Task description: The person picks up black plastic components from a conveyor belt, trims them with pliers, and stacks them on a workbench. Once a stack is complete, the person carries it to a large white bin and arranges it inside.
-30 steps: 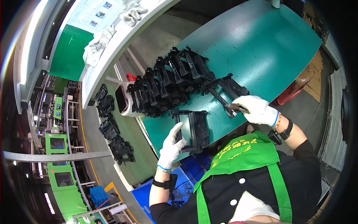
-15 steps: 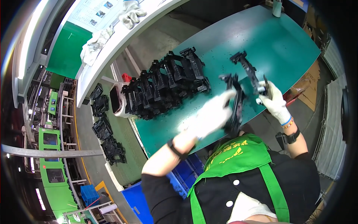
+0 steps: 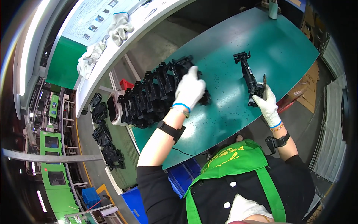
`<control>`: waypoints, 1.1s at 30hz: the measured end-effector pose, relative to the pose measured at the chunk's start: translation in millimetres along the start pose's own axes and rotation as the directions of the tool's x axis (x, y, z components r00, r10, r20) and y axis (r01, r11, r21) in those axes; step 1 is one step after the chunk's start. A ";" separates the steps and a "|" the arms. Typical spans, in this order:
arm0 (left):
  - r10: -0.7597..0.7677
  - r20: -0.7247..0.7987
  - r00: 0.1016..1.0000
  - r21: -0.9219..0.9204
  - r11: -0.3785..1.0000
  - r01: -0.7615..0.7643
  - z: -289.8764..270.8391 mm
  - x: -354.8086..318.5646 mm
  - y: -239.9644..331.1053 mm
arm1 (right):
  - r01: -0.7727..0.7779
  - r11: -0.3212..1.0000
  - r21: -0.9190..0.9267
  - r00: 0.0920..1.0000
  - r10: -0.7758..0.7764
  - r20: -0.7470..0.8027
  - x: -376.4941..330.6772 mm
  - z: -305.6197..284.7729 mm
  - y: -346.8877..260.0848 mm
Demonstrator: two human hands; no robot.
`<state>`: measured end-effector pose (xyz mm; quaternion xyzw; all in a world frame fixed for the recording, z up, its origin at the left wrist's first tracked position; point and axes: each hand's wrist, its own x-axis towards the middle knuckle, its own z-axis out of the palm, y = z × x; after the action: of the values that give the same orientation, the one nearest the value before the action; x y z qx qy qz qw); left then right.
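My left hand [image 3: 189,89], in a white knit glove, is over the right end of a row of black plastic frames [image 3: 147,95]. Its fingers close on the end frame [image 3: 183,61], which is blurred and partly covered by the hand. At the right, my gloved right hand [image 3: 267,104] holds the near end of a long black plastic frame [image 3: 247,74] above the green table. A slim pointed tool [image 3: 264,81] sticks up from the same hand; its handle is hidden in the glove, so its exact kind cannot be made out.
Dark crumbs are scattered over the green table [image 3: 220,48]. A pale green bottle [image 3: 273,10] stands at its far corner. More black frames [image 3: 103,132] lie on a belt at the left. White gloves [image 3: 120,29] rest on a shelf above. Blue bins [image 3: 184,173] are beneath the table.
My left hand has moved left and away from me, to the row's end. The black frame that was beside it has left that spot. My right hand still holds its frame and tool.
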<state>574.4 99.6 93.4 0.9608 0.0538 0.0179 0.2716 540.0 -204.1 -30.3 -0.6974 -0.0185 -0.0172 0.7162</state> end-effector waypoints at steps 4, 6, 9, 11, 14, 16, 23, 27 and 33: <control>0.015 0.076 0.997 -0.014 1.000 -0.014 20.8 13.3 20.7 | -0.001 0.999 0.051 0.999 -0.001 0.050 12.2 13.9 0.6; -0.080 0.144 0.986 -0.137 0.985 0.100 25.1 32.0 21.4 | 0.014 0.998 0.067 0.997 -0.019 0.073 19.6 20.1 4.1; -0.087 0.118 0.989 -0.130 0.986 0.102 23.3 47.6 3.6 | 0.020 0.998 0.057 0.995 -0.026 0.094 25.3 29.4 19.6; -0.090 0.118 0.989 -0.124 0.987 0.105 16.2 52.5 0.3 | 0.041 0.997 0.068 0.993 -0.048 0.109 27.0 35.2 21.5; -0.208 0.163 0.964 -0.111 0.967 0.228 -0.7 57.3 -4.2 | 0.082 0.992 0.093 0.987 -0.094 0.133 28.9 54.3 20.5; -0.164 0.111 0.980 -0.026 0.986 0.168 -5.1 56.0 -14.9 | 0.031 0.979 0.203 0.974 -0.075 0.214 33.9 76.3 20.7; 0.095 0.044 0.994 0.418 0.902 -0.105 -32.4 -11.4 -14.2 | 0.265 0.964 -0.026 0.883 -0.231 0.409 66.2 129.0 19.7; 0.273 -0.184 0.944 0.274 0.937 -0.217 -54.3 -112.0 -45.1 | 0.463 0.845 -0.269 0.821 -0.294 0.489 72.0 135.5 9.1; -0.215 -0.318 0.923 0.214 0.932 0.291 -86.5 -238.5 -165.8 | 0.273 0.905 -0.325 0.895 -0.115 0.431 69.1 146.0 21.7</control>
<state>316.3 258.0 79.1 0.9595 0.2195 0.1156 0.1338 609.8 -57.5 -44.6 -0.8048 -0.2323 0.0506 0.5438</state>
